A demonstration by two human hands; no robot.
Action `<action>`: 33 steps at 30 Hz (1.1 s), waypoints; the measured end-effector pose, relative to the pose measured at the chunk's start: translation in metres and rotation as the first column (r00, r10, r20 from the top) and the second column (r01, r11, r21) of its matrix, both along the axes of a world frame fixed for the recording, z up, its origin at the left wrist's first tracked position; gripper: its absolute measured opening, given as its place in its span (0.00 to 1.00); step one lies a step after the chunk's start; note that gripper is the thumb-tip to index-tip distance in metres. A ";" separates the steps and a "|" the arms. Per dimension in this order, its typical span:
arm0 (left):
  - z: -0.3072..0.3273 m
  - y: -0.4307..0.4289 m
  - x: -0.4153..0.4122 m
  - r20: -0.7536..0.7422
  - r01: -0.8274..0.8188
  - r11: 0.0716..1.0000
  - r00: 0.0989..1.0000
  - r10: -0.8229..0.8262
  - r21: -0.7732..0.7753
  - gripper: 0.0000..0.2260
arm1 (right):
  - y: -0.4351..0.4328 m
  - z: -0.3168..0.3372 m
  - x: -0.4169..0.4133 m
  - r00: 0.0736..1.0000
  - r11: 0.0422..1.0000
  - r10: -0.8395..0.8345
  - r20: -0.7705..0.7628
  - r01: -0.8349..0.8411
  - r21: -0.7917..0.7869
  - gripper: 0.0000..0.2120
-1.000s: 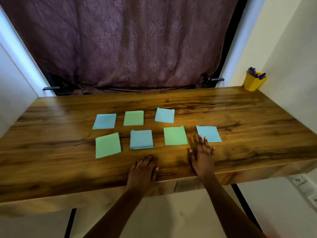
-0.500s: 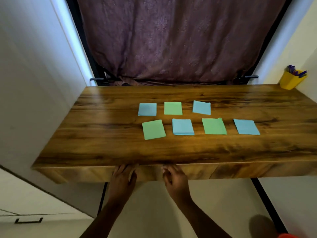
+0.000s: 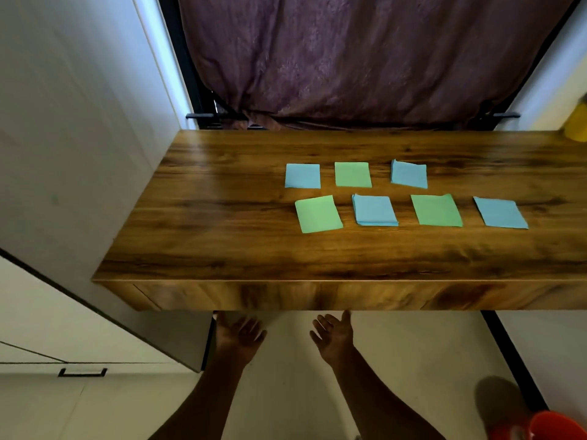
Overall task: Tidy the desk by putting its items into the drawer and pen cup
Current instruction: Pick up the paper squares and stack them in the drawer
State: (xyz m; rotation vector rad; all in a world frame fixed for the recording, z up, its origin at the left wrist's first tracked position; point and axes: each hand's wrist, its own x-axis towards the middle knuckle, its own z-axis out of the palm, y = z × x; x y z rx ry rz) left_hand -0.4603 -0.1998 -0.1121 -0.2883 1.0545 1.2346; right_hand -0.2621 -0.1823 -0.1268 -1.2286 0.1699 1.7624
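Desk (image 3: 222, 249) above left hand (image 3: 239, 336), right hand (image 3: 333, 337)

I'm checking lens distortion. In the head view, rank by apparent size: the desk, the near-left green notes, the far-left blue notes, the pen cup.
1. desk
2. near-left green notes
3. far-left blue notes, farther back, so true sizes may match.
pen cup: cut off by the frame edge, unranked.
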 end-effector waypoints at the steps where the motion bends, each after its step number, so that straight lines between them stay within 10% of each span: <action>1: -0.003 0.003 -0.002 0.024 -0.019 1.000 1.000 0.019 0.014 0.35 | 0.004 -0.002 -0.001 0.998 0.999 -0.039 -0.053 0.039 0.006 0.37; 11: -0.023 0.016 -0.004 0.212 -0.185 0.977 0.964 0.159 0.108 0.38 | 0.028 -0.011 -0.001 0.953 0.978 -0.197 -0.230 0.206 0.015 0.44; 20: -0.027 -0.019 -0.003 0.068 -0.101 0.991 0.993 0.095 0.092 0.35 | -0.014 -0.022 0.008 0.971 0.992 -0.122 -0.205 0.127 0.016 0.43; 23: -0.022 -0.038 -0.010 0.015 -0.022 0.997 1.000 0.021 0.067 0.31 | -0.041 -0.012 0.024 0.993 0.998 0.061 -0.098 -0.062 0.000 0.40; 26: -0.001 -0.060 -0.011 -0.178 0.151 0.987 0.974 -0.139 0.054 0.28 | -0.068 0.025 0.037 0.876 0.925 0.361 0.319 -0.380 -0.004 0.23; 29: 0.041 -0.091 0.007 -0.721 0.390 0.919 0.654 -0.228 0.063 0.18 | -0.088 0.072 0.039 0.527 0.784 0.217 0.822 -0.596 0.176 0.05; 31: 0.063 -0.104 0.019 -0.986 0.533 0.846 0.156 -0.060 0.032 0.13 | -0.086 0.093 0.037 0.243 0.684 -0.127 0.962 -0.681 0.262 0.08; 33: 0.066 -0.097 0.022 -0.924 0.627 0.770 -0.353 0.146 -0.118 0.15 | -0.070 0.094 0.033 -0.115 0.594 -0.343 0.932 -0.795 0.121 0.16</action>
